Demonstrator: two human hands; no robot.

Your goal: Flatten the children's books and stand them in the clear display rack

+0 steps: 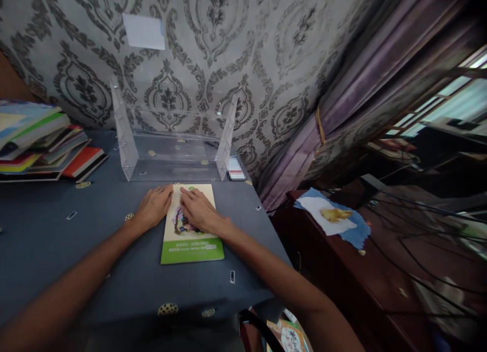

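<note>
A closed book with a cream and green cover (190, 250) lies flat on the dark blue tablecloth (125, 286), right in front of a clear plastic rack. My left hand (155, 206) rests at the book's upper left edge, its fingers lying flat and close together. On the upper part of the cover lies my right hand (198, 209), palm down with the fingers stretched out, hiding part of the picture. Neither hand is wrapped round anything.
The clear plastic rack (129, 156) stands against the patterned wall. A pile of books (41, 144) is at the far left. A phone-like object (236, 168) lies right of the rack. Beyond the table's right edge, a dark red surface (342, 271) holds cloth and cables.
</note>
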